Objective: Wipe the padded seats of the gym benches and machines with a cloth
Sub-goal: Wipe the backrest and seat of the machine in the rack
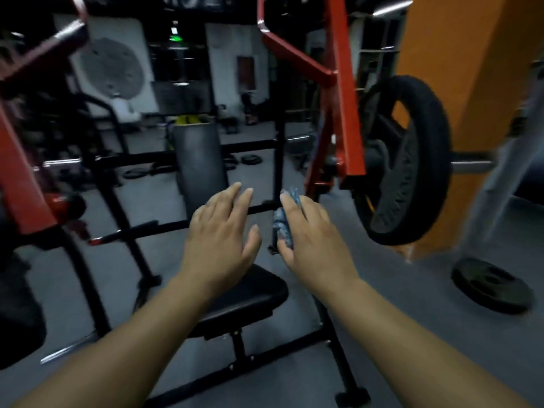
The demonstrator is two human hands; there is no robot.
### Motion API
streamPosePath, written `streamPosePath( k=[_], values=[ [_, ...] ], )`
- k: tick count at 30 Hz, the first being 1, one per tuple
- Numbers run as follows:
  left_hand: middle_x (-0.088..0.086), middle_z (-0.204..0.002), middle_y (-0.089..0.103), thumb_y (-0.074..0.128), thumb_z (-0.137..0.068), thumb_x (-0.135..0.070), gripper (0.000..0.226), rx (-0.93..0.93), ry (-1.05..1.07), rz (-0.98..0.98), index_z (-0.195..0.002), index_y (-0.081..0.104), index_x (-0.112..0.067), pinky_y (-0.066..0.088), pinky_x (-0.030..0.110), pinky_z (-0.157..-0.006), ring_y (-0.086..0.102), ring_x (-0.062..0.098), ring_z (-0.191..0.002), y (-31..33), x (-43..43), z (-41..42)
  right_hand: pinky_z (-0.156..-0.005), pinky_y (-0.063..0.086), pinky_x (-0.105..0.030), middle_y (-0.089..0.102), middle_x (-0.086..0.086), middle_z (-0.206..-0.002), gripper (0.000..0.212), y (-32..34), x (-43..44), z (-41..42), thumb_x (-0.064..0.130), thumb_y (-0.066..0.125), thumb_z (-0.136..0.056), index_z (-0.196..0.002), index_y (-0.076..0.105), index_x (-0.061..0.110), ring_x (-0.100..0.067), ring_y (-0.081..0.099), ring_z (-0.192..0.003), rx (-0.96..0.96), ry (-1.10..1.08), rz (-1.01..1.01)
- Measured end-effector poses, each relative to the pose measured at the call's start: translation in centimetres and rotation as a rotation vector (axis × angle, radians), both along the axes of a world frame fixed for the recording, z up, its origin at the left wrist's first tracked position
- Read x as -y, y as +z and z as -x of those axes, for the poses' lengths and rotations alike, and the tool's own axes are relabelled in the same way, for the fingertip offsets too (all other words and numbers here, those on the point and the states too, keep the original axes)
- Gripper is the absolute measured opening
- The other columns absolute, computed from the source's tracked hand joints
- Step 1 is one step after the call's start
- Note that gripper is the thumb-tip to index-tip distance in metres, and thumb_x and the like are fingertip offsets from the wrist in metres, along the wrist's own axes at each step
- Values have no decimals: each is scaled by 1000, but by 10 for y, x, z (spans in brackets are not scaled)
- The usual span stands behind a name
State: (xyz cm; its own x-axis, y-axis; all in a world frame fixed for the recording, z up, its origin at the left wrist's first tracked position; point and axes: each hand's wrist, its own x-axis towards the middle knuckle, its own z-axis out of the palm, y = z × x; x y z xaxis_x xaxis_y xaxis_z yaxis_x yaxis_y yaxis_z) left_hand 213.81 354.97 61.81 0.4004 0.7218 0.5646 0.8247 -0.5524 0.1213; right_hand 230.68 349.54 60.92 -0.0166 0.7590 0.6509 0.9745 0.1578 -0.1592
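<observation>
Above a black padded seat [250, 295], the right hand [312, 240] pinches a bunched blue cloth [282, 225] between thumb and fingers, not touching the pad. Just beside it, the left hand [219, 234] is spread flat and holds nothing. Beyond stands an upright black back pad [200, 166] between red machine arms [344, 113]. A weight plate [412, 160] hangs on a bar at right, and a loose plate [491, 290] lies on the floor.

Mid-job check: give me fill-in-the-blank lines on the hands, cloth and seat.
1. The right hand holds a blue ___.
2. The left hand is open and holds ___.
3. The padded seat is ___ in colour.
4. A loose weight plate lies on the ___.
Missing words: cloth; nothing; black; floor.
</observation>
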Motion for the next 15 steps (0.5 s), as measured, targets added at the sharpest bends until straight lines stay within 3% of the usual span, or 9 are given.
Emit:
streamPosePath(
  k=[5,10,15],
  values=[
    [4,-160,28,30,-94,-49,67,-11,208,-2,-154,30,-20,27,45,-115,27,23,-145,-7,-39,37,-89,55,-41,50,-13,-136,73,-4,-72,25,23,72,-84,-148,40,9,-31,51,-120,-28,168,-16],
    [4,-159,31,31,-93,-48,67,18,280,-5,-153,32,-20,28,45,-114,28,22,-144,-9,-101,54,-95,53,-42,49,-14,-137,70,-6,-151,51,24,69,-87,-149,38,10,-31,49,-125,-35,252,-25],
    [2,-160,28,28,-92,-50,68,67,314,12,-154,29,-22,26,45,-115,27,22,-144,-13,-171,55,-90,52,-42,51,-16,-135,70,-8,-230,62,25,69,-87,-148,40,8,-33,50,-122,-40,250,-25]
  ],
)
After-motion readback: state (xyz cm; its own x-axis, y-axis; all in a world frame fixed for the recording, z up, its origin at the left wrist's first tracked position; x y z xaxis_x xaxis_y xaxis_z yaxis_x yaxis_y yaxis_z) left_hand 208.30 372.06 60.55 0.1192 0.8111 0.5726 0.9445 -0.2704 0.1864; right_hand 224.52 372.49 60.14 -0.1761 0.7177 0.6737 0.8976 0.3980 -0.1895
